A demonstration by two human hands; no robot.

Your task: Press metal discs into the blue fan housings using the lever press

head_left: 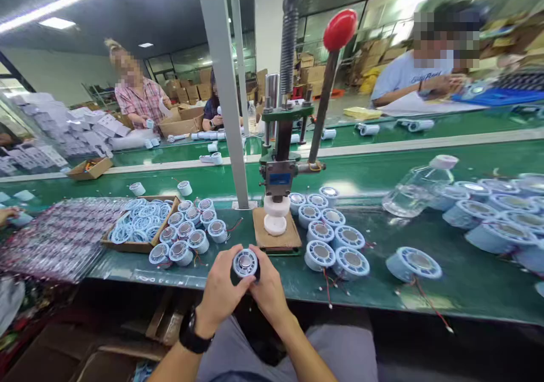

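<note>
My left hand and my right hand are both closed around a light blue round housing with a slotted rim and a metal disc in its middle. They hold it face up in front of the bench edge. Just beyond stands a hand press with a red-knobbed lever. White round pads sit under its ram, over a brown base plate. Similar housings are grouped left of the press, and more housings to its right, some with thin wires trailing.
A cardboard box of light blue rings and bubble wrap lie left. On the right are a tipped clear bottle, a lone housing and a crowded group of housings. A grey post rises behind; co-workers sit across the green conveyor.
</note>
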